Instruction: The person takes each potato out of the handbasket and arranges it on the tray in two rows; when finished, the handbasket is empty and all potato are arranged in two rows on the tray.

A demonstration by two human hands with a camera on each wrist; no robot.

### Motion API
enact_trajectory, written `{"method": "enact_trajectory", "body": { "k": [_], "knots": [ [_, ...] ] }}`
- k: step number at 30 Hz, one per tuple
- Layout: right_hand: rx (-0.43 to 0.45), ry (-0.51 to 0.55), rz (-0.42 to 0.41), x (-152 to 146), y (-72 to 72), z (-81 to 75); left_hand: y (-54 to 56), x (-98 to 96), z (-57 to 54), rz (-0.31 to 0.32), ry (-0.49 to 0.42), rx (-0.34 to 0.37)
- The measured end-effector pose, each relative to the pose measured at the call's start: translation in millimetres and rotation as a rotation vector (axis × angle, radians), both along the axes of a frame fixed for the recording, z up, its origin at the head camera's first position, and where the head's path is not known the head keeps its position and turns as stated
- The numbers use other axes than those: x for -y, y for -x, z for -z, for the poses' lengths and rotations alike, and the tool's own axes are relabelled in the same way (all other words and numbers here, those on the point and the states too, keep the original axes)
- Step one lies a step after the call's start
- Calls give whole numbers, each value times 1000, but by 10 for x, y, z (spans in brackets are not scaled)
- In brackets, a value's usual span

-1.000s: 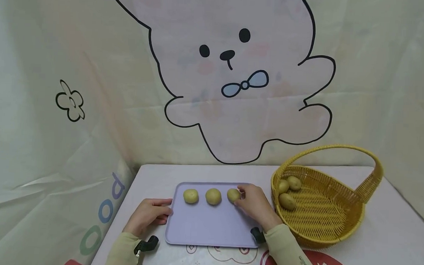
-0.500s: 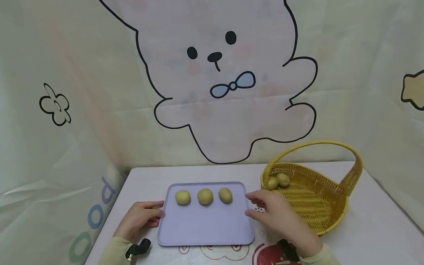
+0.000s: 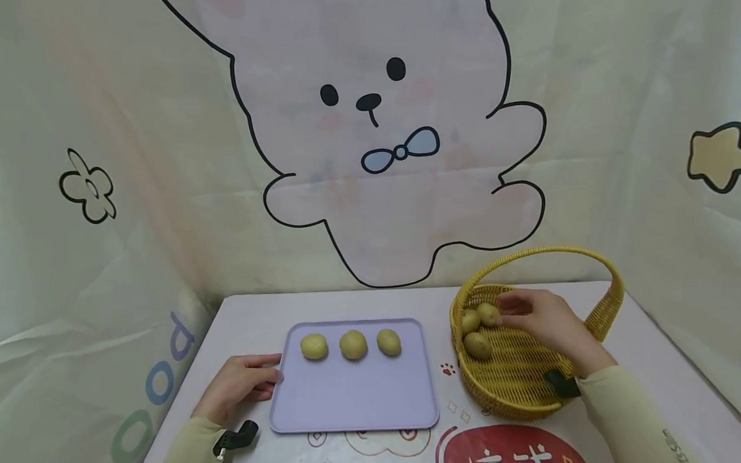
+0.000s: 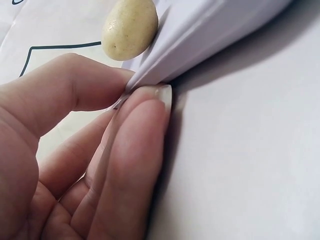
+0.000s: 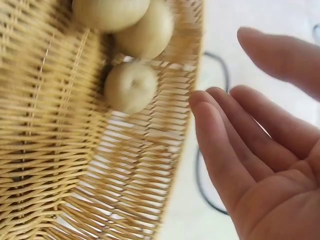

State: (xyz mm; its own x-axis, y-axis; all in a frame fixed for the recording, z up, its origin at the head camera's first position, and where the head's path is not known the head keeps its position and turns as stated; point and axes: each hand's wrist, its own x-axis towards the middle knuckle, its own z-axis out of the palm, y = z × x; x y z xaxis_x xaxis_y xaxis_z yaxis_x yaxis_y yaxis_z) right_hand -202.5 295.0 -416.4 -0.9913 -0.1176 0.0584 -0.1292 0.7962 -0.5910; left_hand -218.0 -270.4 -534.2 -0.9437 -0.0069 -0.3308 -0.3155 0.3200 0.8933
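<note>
Pale cloth walls [image 3: 223, 240] on the visible sides, creased in places; a big outlined bear [image 3: 402, 212] with a blue bow fills the far one, a flower [image 3: 89, 186] to the left and a yellow star [image 3: 724, 159] to the right. White-covered table [image 3: 251, 323] below, a red printed patch [image 3: 467, 449] with white characters at its near edge.

Yellow woven basket [image 3: 515, 383], tall arched handle, on the table's right side. Left of it, well within the table, a flat lilac tray [image 3: 352, 404] with a low raised rim. Potatoes, pale yellow-brown and rounded: three tray potatoes [image 3: 353, 345] in a spaced row along the far half; three basket potatoes [image 3: 478, 345] clustered at the basket's left.

Left hand [image 3: 236, 383] — narrow grip, thumb and finger pinching the tray's left edge. Right hand [image 3: 545, 323] — over the basket, holding nothing, thumb wide of the fingers; fingertips near the basket potatoes, apart from them.
</note>
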Motion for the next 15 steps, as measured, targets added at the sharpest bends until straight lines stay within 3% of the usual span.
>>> {"method": "enact_trajectory", "body": {
  "k": [6,15],
  "knots": [
    [61,2,1,-116,297,145,-13,5,-10,-9,4,-4],
    [147,-28,25,-149,536,352,-16,-2,2,4,-35,-5]
  ]
}}
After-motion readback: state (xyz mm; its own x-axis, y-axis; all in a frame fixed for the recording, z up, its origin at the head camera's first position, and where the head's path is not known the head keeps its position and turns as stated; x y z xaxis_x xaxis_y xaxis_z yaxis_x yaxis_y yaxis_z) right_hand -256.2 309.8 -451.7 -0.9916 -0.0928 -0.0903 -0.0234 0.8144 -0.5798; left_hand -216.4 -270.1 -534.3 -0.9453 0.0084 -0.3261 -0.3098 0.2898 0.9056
